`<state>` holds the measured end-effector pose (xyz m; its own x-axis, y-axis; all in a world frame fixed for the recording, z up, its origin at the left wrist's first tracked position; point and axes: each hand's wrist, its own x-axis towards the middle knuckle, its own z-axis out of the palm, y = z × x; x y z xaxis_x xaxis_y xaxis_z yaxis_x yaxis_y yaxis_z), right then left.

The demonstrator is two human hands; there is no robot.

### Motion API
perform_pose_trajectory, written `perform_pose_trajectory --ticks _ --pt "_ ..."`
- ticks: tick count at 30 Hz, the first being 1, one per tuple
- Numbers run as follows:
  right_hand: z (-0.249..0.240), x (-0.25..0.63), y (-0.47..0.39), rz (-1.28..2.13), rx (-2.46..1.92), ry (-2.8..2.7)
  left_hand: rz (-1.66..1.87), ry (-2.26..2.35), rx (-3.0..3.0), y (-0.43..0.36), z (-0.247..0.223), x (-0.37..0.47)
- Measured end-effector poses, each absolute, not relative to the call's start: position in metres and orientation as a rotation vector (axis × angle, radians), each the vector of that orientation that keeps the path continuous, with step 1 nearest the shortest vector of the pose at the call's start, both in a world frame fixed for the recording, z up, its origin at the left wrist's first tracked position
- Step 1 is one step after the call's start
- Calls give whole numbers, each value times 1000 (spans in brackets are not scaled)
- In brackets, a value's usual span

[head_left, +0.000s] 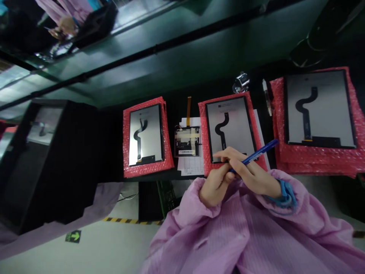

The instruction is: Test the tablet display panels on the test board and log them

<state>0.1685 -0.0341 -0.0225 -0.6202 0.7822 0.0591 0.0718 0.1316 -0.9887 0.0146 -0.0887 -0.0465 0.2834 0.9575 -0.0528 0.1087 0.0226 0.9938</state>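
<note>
Head view: right fingers grasp a blue pen; left fingers bunch at its end, grip unclear.

The only view comes from the head of the person, and it faces forward and down, quite near the table.

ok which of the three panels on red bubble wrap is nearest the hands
The middle panel: in this view the right hand overlaps its lower edge, while the left panel and right panel lie farther off to either side.
</note>
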Motion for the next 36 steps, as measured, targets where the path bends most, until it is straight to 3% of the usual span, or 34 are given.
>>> perform_pose_trajectory --ticks 4,8,11,14,18,24,29,36 --pt "-12 168 -23 1590 -776 -1997 899 968 1222 -84 -40 15" --pt "-7 172 11 1361 -1051 -2003 885 1236 1625 -49 -31 -7" --pt "-14 184 46 1016 -1566 -1921 1067 1750 1867 -5 -34 -40" --pt "-30 198 70 481 -1985 -1956 967 2096 1947 40 -51 -70" --pt "-40 195 76 70 -1951 -1975 813 2217 1906 80 -77 -90" --pt "-25 158 72 282 -1514 -2450 1123 2080 1748 89 -93 -99" --pt "-46 150 69 463 -1371 -2638 1486 1701 1497 86 -94 -103" --pt "-59 154 63 503 -1331 -2608 1427 1590 1527 80 -76 -99"
